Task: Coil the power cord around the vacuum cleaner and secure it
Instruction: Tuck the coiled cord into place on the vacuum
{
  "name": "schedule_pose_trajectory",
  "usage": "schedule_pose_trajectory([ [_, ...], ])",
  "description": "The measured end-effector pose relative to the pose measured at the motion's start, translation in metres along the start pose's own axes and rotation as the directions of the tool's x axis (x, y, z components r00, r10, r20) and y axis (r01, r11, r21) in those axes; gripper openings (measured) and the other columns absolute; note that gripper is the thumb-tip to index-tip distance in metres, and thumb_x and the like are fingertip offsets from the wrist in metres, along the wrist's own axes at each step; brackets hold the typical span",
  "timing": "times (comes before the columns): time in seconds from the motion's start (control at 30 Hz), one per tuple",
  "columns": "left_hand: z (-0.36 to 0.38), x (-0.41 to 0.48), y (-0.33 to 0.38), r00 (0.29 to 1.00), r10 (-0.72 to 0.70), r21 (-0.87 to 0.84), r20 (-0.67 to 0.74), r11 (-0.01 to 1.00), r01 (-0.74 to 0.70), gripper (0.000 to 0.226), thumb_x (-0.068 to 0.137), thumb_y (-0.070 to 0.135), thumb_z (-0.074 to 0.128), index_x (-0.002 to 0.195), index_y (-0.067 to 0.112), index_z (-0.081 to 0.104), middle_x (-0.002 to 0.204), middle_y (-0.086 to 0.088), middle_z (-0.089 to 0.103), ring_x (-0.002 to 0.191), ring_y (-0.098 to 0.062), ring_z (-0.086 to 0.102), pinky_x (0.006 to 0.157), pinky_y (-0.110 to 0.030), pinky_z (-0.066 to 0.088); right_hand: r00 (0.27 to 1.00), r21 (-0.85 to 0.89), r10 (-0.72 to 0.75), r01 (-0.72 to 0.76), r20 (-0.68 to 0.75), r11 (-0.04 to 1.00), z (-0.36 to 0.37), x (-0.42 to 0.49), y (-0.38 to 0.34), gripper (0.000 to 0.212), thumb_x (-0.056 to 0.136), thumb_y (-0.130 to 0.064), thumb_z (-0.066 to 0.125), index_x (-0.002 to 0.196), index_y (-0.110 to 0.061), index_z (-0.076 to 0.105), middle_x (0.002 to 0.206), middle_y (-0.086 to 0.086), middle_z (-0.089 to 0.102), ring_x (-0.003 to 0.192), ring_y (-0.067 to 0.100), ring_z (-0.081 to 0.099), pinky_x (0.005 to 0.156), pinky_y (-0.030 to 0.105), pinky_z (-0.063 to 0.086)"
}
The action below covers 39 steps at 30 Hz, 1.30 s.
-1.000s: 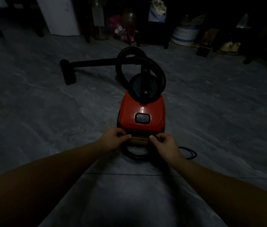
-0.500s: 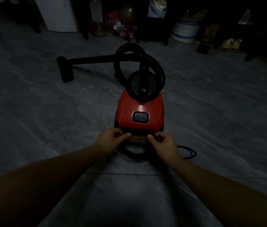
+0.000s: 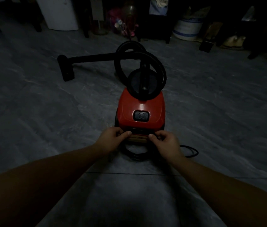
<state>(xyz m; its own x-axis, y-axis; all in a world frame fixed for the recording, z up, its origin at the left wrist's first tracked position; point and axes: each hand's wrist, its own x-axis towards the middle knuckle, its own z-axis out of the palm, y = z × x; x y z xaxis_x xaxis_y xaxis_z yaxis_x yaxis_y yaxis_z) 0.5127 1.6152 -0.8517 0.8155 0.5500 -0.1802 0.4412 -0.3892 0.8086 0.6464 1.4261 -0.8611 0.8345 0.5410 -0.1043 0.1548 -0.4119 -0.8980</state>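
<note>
On the grey floor (image 3: 211,112) stands the red vacuum (image 3: 141,107), with its rear side toward the person. Its black hose (image 3: 160,68) makes a loop over the front. The black cord (image 3: 136,154) hangs in a loop at the rear, and one part lies on the floor at the right. The left hand (image 3: 111,138) and right hand (image 3: 167,141), fingers curled, each pinch the cord just beside the rear edge.

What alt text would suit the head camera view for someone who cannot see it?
The left hand and right hand pinch a looped black power cord at the rear of a red canister vacuum cleaner on a dim grey tiled floor; its black ribbed hose curls beyond.
</note>
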Motion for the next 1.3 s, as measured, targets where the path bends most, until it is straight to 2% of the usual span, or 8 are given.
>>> schedule_pose_trajectory([
  [0.1, -0.002, 0.002, 0.0, 1.0, -0.015, 0.005, 0.02, 1.0, 0.015, 0.038, 0.089, 0.043, 0.065, 0.078, 0.007, 0.067, 0.062, 0.001, 0.059, 0.054, -0.006, 0.054, 0.049, -0.012, 0.04, 1.0, -0.02, -0.002, 0.002, 0.006, 1.0, -0.002, 0.001, -0.001, 0.012, 0.085, -0.028, 0.073, 0.085, -0.016, 0.074, 0.077, -0.002, 0.072, 0.074, 0.015, 0.069, 0.073, 0.039, 0.059],
  [0.37, 0.005, 0.002, 0.003, 1.0, 0.014, 0.052, 0.008, 0.999, -0.015, 0.037, 0.087, 0.048, 0.065, 0.077, 0.013, 0.068, 0.065, 0.001, 0.063, 0.058, -0.008, 0.057, 0.055, -0.02, 0.042, 0.985, -0.001, 0.012, -0.012, -0.173, 1.0, 0.005, -0.012, 0.001, 0.013, 0.086, -0.032, 0.072, 0.093, -0.021, 0.07, 0.087, -0.007, 0.071, 0.085, 0.009, 0.067, 0.078, 0.031, 0.057],
  [0.63, 0.006, 0.003, 0.001, 0.999, 0.046, 0.072, -0.005, 0.996, -0.046, 0.039, 0.089, 0.048, 0.063, 0.076, 0.011, 0.067, 0.068, -0.005, 0.066, 0.058, -0.009, 0.058, 0.055, -0.022, 0.044, 0.981, -0.013, -0.012, 0.01, -0.192, 1.0, 0.006, -0.012, 0.006, 0.022, 0.089, -0.03, 0.068, 0.105, -0.016, 0.072, 0.098, -0.002, 0.073, 0.092, 0.013, 0.068, 0.086, 0.039, 0.058],
  [0.73, 0.007, 0.002, 0.002, 0.997, 0.067, 0.092, -0.024, 0.994, -0.064, 0.039, 0.091, 0.046, 0.062, 0.076, 0.01, 0.066, 0.066, -0.003, 0.064, 0.056, -0.008, 0.056, 0.052, -0.019, 0.041, 0.976, -0.025, -0.025, 0.02, -0.215, 0.999, 0.004, -0.011, 0.004, 0.022, 0.087, -0.03, 0.071, 0.103, -0.015, 0.073, 0.094, -0.003, 0.072, 0.089, 0.013, 0.068, 0.083, 0.034, 0.057],
  [1.0, 0.006, 0.008, -0.002, 0.997, 0.081, 0.088, -0.001, 0.993, -0.081, 0.041, 0.091, 0.048, 0.06, 0.075, 0.01, 0.067, 0.063, -0.003, 0.063, 0.053, -0.006, 0.056, 0.051, -0.018, 0.041, 0.99, -0.054, -0.036, 0.029, -0.136, 0.998, 0.002, -0.002, 0.012, 0.025, 0.09, -0.03, 0.067, 0.106, -0.013, 0.072, 0.098, 0.0, 0.073, 0.092, 0.013, 0.067, 0.083, 0.029, 0.054],
  [1.1, 0.005, 0.01, 0.001, 0.999, 0.018, 0.029, 0.032, 0.999, -0.019, 0.042, 0.09, 0.048, 0.062, 0.079, 0.008, 0.069, 0.064, -0.008, 0.064, 0.054, -0.009, 0.056, 0.052, -0.021, 0.043, 0.993, -0.038, -0.019, 0.014, -0.113, 0.999, 0.0, 0.005, 0.015, 0.025, 0.089, -0.03, 0.069, 0.105, -0.011, 0.072, 0.097, 0.002, 0.074, 0.09, 0.016, 0.068, 0.081, 0.03, 0.055],
  [1.2, 0.003, 0.014, 0.001, 0.998, -0.054, -0.042, 0.038, 0.998, 0.056, 0.04, 0.085, 0.049, 0.067, 0.076, 0.01, 0.072, 0.055, 0.003, 0.057, 0.05, -0.007, 0.054, 0.051, -0.025, 0.044, 0.997, -0.012, 0.024, -0.025, -0.072, 1.0, -0.002, 0.012, 0.018, 0.024, 0.087, -0.03, 0.071, 0.102, -0.012, 0.073, 0.091, 0.002, 0.074, 0.085, 0.015, 0.069, 0.078, 0.03, 0.056],
  [1.3, 0.002, 0.016, 0.0, 0.994, -0.093, -0.07, 0.06, 0.993, 0.098, 0.041, 0.082, 0.051, 0.07, 0.075, 0.011, 0.073, 0.054, 0.004, 0.057, 0.052, -0.01, 0.057, 0.054, -0.029, 0.047, 0.998, 0.026, 0.05, -0.049, -0.032, 0.998, -0.004, 0.016, 0.016, 0.019, 0.086, -0.024, 0.073, 0.098, -0.01, 0.073, 0.087, 0.002, 0.072, 0.08, 0.014, 0.067, 0.074, 0.026, 0.052],
])
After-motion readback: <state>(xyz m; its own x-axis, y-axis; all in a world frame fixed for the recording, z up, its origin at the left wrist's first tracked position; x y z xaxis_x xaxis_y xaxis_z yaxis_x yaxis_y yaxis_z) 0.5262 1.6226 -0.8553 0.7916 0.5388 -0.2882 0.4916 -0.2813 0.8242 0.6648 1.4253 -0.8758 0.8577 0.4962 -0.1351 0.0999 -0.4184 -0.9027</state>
